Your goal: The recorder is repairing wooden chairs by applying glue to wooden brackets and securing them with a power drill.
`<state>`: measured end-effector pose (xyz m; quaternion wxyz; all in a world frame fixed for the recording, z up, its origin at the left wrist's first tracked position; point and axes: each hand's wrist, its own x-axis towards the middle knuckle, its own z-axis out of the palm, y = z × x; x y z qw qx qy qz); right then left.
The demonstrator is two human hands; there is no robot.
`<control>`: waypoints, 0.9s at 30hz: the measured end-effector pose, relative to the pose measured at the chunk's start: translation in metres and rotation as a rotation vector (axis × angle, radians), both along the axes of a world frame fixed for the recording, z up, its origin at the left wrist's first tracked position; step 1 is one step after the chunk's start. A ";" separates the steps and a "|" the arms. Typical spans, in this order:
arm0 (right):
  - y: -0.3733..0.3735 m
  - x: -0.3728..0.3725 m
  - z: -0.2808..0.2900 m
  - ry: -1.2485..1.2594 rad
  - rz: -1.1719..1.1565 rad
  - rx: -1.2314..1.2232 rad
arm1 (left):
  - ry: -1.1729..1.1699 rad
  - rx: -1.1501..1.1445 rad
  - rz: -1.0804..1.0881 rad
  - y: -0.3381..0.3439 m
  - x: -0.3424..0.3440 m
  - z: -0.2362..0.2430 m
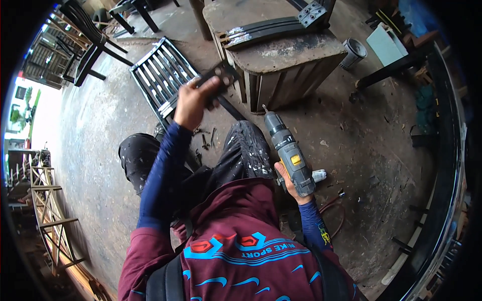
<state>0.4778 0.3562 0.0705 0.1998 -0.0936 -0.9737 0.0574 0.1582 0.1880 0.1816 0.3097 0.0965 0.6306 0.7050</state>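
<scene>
My left hand (194, 103) is closed on a dark plate with holes (223, 75), blurred, above a slatted chair (149, 75) with dark frame and white patches. My right hand (291, 184) grips a grey cordless drill (288, 150) with a yellow switch, its bit pointing away from me. My paint-spattered knees are bent beneath my hands. Just beyond the drill stands a worn wooden box (288, 65), carrying dark curved bars (261, 35) and a metal plate with holes (312, 14).
Dark chairs (93, 45) stand back left, wooden frames (50, 190) along the left. A bucket (354, 52), pale board (386, 45) and dark beam (401, 65) are at back right. Small debris and a reddish cord (341, 210) lie on the concrete floor (95, 130).
</scene>
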 end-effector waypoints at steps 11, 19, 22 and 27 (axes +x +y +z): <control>-0.035 0.032 0.019 0.146 -0.260 -0.884 | -0.230 -0.003 -0.140 0.060 -0.154 0.031; -0.040 0.058 0.009 0.382 -0.235 -0.795 | -0.247 -0.039 -0.254 0.067 -0.196 0.026; -0.040 0.070 0.003 0.365 -0.282 -0.765 | -0.281 -0.041 -0.298 0.067 -0.201 0.023; -0.047 0.088 -0.007 0.354 -0.401 -0.691 | -0.167 -0.115 -0.252 0.071 -0.197 0.025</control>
